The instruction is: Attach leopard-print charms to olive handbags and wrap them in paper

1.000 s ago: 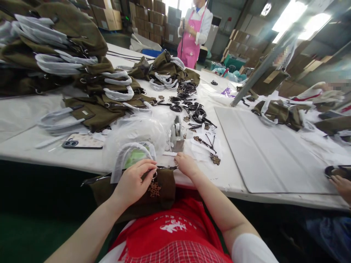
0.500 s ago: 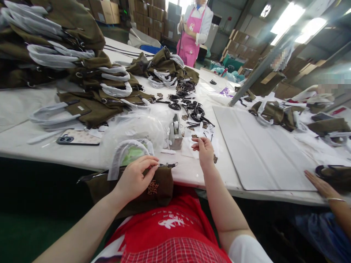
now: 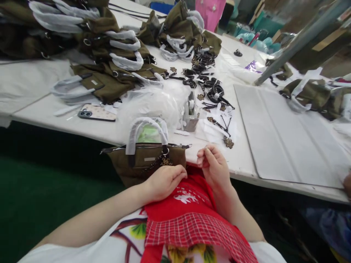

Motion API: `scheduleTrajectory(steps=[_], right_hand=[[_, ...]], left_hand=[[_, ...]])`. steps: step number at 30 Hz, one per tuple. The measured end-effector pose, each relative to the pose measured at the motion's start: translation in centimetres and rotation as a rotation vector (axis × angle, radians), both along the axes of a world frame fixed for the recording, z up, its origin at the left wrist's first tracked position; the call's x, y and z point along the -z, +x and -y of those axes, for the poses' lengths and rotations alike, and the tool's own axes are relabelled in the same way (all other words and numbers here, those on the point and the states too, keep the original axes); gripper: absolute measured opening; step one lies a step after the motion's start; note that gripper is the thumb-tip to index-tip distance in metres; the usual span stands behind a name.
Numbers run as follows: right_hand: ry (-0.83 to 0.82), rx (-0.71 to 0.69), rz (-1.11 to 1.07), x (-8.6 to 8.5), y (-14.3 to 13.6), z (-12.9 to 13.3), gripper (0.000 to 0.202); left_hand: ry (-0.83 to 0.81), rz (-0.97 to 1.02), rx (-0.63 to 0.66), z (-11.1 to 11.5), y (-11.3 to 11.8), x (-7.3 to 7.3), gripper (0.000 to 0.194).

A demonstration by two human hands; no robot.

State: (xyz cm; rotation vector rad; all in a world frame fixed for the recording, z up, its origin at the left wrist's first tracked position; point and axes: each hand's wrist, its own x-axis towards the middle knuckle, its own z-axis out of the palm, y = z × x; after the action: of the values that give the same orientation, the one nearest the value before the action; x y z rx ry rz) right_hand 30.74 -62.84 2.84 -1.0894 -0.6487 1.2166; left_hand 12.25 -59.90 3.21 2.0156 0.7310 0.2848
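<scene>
An olive-brown handbag (image 3: 148,168) hangs at the table's front edge, its handles (image 3: 148,126) wrapped in white material. A flower-shaped charm (image 3: 166,160) with a dark braided cord dangles on its front. My left hand (image 3: 166,182) is closed, in front of the bag's lower right part; whatever is between its fingers is hidden. To the right, my right hand (image 3: 215,166) is held in a pinch above the red apron (image 3: 189,197). Anything between its fingertips is too small to make out. Loose flower charms (image 3: 228,142) with black cords lie on the table beyond it.
Piled olive bags (image 3: 104,80) fill the table's left side. A phone (image 3: 95,112), clear plastic bags (image 3: 153,104) and a grey tape dispenser (image 3: 191,111) stand nearer. Coiled black straps (image 3: 215,93) lie mid-table. A grey board (image 3: 285,138) and a slanted metal pole (image 3: 296,45) are at the right.
Both hands have come down toward my lap, the right one back from the charms. The left has left the bag's top edge, and the charm now hangs by the handle. The view has tilted downward.
</scene>
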Motion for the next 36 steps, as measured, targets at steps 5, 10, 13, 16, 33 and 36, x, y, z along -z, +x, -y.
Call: scheduleTrajectory(steps=[5,10,13,16,33,36], right_hand=[[-0.151,0.014,0.307,2.3,1.9,1.5,0.018],[0.2,-0.042,1.019,0.9,0.6,2.7,0.026],[0.324,-0.609,1.204,0.6,-1.4,2.3,0.028],[0.261,-0.826,1.341,1.2,-2.8,1.5,0.024],[0.085,-0.394,1.184,4.2,-4.9,-1.3,0.012],[0.093,-0.366,1.163,4.3,-4.8,-1.4,0.012]], left_hand=[[-0.067,-0.146,-0.06,0.8,-2.6,2.7,0.036],[-0.09,-0.234,-0.08,1.3,-3.8,3.7,0.035],[-0.071,-0.201,-0.087,1.5,-3.9,3.6,0.033],[-0.031,-0.201,-0.068,1.5,-4.2,3.4,0.033],[0.217,-0.309,-0.55,-3.2,-4.1,4.0,0.013],[0.158,-0.25,-0.548,-3.1,-4.1,4.0,0.013]])
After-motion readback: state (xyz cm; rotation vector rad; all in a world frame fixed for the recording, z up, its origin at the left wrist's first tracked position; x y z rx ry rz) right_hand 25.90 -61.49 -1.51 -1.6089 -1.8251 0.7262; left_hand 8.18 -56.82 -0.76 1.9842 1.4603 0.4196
